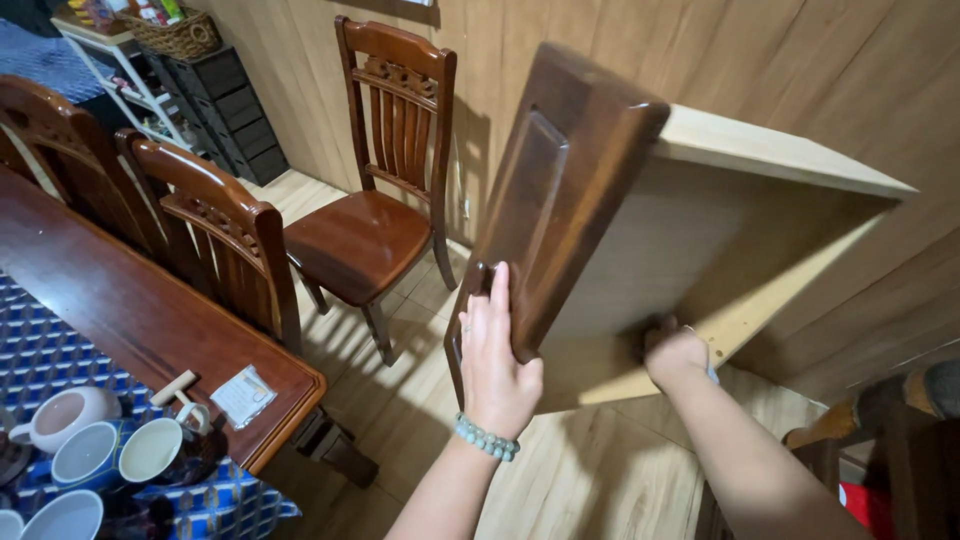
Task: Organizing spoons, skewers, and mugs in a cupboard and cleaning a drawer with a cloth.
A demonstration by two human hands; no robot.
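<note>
You are holding a wooden drawer (640, 250) in the air, tilted, with its dark brown panelled front (555, 190) turned toward you and to the left, and its pale unfinished body running away to the right. The pale underside faces you; the light top edge of one side wall (780, 150) slopes down toward the right. The drawer hangs above the light wood-plank floor (590, 480), in front of the wood-panelled wall (760, 60), and touches neither.

Your left hand (495, 360) is closed on the lower edge of the dark front, fingers lying flat up its face and the thumb wrapped round the edge. A bracelet of pale green beads (485, 438) sits on that wrist. Your right hand (675, 355) is curled against the underside of the pale body near its lower edge; the fingers are mostly hidden, so the exact grip cannot be made out, but the hand is pressed to the wood.

To the left of the drawer, a dark wooden chair (385, 200) stands apart against the wall. Nearer you, a second chair (215, 235) is pushed in at the dark surface (130, 310). On a blue patterned cloth (50, 350) at its near end stand several pale cups (150, 450). A small white packet (243, 395) lies just beside them.
</note>
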